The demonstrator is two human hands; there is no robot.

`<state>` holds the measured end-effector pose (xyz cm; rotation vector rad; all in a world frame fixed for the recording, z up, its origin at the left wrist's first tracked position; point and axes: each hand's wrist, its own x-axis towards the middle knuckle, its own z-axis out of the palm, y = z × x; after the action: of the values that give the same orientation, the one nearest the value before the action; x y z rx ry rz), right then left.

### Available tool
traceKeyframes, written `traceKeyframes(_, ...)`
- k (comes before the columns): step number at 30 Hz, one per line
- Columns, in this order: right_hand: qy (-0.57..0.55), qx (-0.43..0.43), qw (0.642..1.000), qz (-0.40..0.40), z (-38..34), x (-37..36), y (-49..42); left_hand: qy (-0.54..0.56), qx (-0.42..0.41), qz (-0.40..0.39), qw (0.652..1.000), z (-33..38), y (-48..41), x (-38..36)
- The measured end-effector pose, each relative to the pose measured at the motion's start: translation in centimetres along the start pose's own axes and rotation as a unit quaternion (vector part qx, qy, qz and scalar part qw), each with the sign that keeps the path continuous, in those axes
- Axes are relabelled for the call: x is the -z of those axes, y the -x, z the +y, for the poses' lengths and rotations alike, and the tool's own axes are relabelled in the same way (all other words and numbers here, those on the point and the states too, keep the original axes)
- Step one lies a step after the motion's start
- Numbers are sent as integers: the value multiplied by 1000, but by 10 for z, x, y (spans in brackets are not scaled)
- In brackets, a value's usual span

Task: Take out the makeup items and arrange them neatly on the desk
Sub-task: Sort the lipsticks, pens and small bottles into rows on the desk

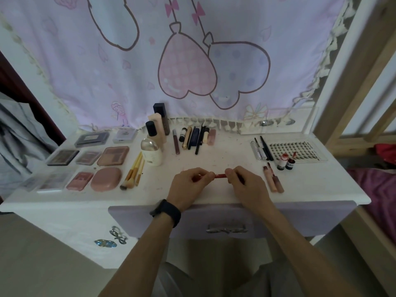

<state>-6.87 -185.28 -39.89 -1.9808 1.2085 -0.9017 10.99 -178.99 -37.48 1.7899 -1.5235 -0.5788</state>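
Though fingers hid its ends, the red pencil (219, 176), probably a lip liner, sat at the worktop's (214, 159) front middle, left hand (190, 185) and right hand (246, 186) each with grip clamped on one end; light, stiff, slim, best pinched mid-shaft.

Ends of the red pencil (219, 176) hidden inside the hands (189, 186) (246, 185)

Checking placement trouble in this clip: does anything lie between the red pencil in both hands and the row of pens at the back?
Nothing visible does. The left hand and right hand pinch the red pencil by its ends; only bare desk shows between it and the pen row straight behind.
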Motion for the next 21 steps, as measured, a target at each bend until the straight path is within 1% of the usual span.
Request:
traceKeyframes(1, -10, -4, 1000, -10, -2, 2, 0, -84, -42, 5, 996, 2, 3, 1)
traceKeyframes(2, -23, -4, 1000, -20, -5, 4, 1, -169, -95, 8, 981, 4, 7, 2)
traceKeyframes(3, -36, -3, 999, -29, -8, 6, 1, -219, -150, 9, 964, 8, 11, 5)
traceKeyframes(4, -49, -4, 998, -37, -11, 8, 1, -231, -185, 6, 955, 12, 14, 8)
traceKeyframes(6, -93, -21, 993, -63, -19, 15, 4, -235, -215, 8, 948, 20, 22, 14)
traceKeyframes(9, -197, -67, 969, -130, -33, 24, 9, -275, -242, 8, 930, 33, 30, 24)
traceKeyframes(11, -216, -89, 961, -151, -43, 30, 14, -315, -243, -10, 917, 41, 37, 31)
traceKeyframes(12, -203, -86, 964, -152, -47, 33, 17, -321, -241, -17, 916, 42, 40, 32)
traceKeyframes(13, -176, -69, 971, -145, -51, 37, 21, -298, -230, -25, 926, 43, 44, 33)
traceKeyframes(14, -143, -41, 980, -133, -55, 40, 26, -238, -207, -40, 948, 45, 49, 34)
traceKeyframes(15, -112, -14, 987, -117, -58, 43, 31, -151, -177, -61, 971, 46, 52, 35)
traceKeyframes(16, -85, 9, 991, -103, -61, 45, 37, -71, -146, -89, 983, 49, 54, 36)
traceKeyframes(17, -66, 23, 993, -97, -64, 45, 43, -13, -116, -125, 985, 51, 54, 38)
traceKeyframes(19, -38, 38, 994, -95, -69, 47, 52, 76, -50, -216, 972, 55, 56, 44)
traceKeyframes(21, -63, 26, 994, -82, -68, 59, 55, 175, 25, -297, 938, 50, 58, 58)
